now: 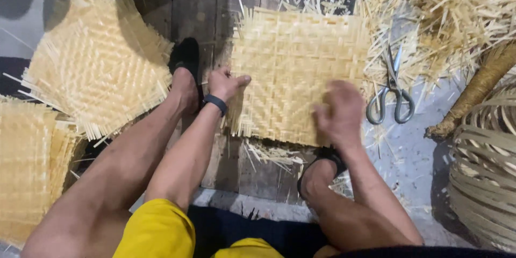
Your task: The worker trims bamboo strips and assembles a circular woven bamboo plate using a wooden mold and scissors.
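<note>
- Mat (298, 70) lies flat on the plank floor (215, 11) between the feet, ragged strip ends on all four sides.
- Left hand (226, 83) pinches the mat's left edge, thumb on top, fingers curled under the fringe.
- Right hand (339, 112) presses down on the mat near its lower right corner; it's motion-blurred, so can't tell if the fingers grip a strip or just rest flat.
- Risk: only the edges are held. A hard tug on one strip could slide neighbours out and loosen the weave at that corner.
- Risk: loose ends at the left edge are stiff and splintery; the bare left hand could get jabbed.
- Scissors (391, 97) lie just right of the mat, close to the right hand, blades pointing away. A blind reach could catch them.
- Offcuts (446, 5) piled top right could snag in the fringe.
- Finished mats (99, 64) stacked at left, well apart.
</note>
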